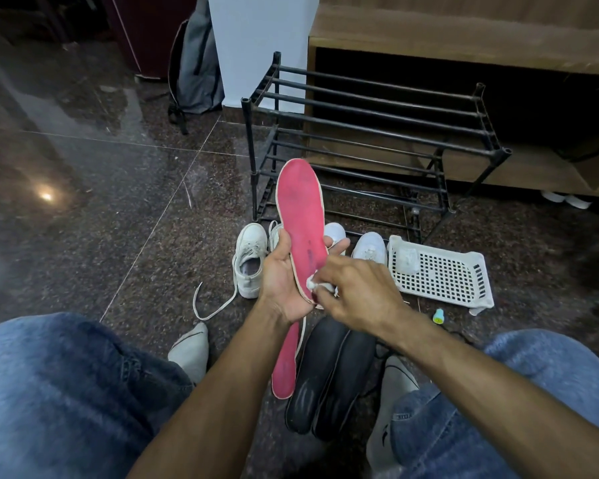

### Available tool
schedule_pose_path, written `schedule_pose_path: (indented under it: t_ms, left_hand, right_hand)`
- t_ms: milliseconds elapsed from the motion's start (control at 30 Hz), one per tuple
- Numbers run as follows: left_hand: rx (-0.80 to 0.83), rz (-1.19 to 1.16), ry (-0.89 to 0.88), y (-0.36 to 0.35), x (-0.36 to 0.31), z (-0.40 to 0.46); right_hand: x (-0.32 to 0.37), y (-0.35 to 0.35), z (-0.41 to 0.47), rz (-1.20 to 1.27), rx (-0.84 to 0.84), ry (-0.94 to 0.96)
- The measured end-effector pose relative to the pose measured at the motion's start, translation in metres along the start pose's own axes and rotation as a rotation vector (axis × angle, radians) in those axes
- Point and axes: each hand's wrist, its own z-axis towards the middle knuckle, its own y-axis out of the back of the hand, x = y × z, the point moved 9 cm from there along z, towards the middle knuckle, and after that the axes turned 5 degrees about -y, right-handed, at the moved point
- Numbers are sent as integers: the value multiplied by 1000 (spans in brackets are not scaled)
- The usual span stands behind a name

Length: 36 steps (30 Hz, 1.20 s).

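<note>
Fingers of the left hand (282, 281) curl round the pink insole (301, 209), held upright above the floor (153, 236), while the right hand (360, 292) pinches a white wad (317, 284) against its heel end. Wiping seems midway: dark smudges (310, 254) show mid-sole, and a second pink insole (284, 371) waits below. Cloth or tissue, I can't tell.
</note>
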Motion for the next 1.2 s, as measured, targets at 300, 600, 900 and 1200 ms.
schedule_pose_path:
  t_ms: [300, 600, 900, 1200]
  left_hand:
    - [3, -26, -18, -2, -8, -3]
    - [11, -33, 2, -3, -11, -3]
    - [4, -7, 18, 0, -4, 0]
    - [-18, 30, 20, 10, -1, -1]
  right_hand:
    - [9, -7, -6, 12, -9, -18]
    - [7, -7, -4, 68, -50, -31]
    - [-16, 7, 16, 52, -149, -153]
    - [-17, 2, 16, 134, -176, -135]
